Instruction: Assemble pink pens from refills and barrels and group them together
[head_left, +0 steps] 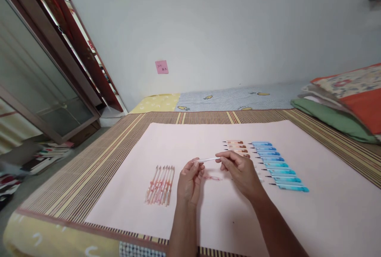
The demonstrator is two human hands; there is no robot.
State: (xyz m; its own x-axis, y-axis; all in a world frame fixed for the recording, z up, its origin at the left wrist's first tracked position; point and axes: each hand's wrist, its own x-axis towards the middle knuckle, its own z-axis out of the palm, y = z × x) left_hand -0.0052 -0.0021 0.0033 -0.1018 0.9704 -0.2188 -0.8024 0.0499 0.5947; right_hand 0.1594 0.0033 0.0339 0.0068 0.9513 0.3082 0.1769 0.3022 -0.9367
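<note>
My left hand (189, 181) and my right hand (240, 171) are raised over a pale pink sheet (125, 205). Between them they pinch a slim whitish pen (209, 159), the left fingers at one end and the right fingers at the other. Below it lies a small pink translucent piece (213, 178), partly hidden by my hands. Left of my hands, several pink-and-clear pens (160, 185) form a neat row, tips pointing away. Blue pens (278, 169) with thin dark tips lie in a column to the right. Beside them are brown-orange ones (236, 146), partly covered by my right hand.
The sheet lies on a striped mat (89, 173) over a bed. Folded cloths (336, 118) are piled at the right, and a pink note (161, 67) sticks to the wall. A glass-panelled door (44, 74) stands at the left, with papers (44, 156) near the floor.
</note>
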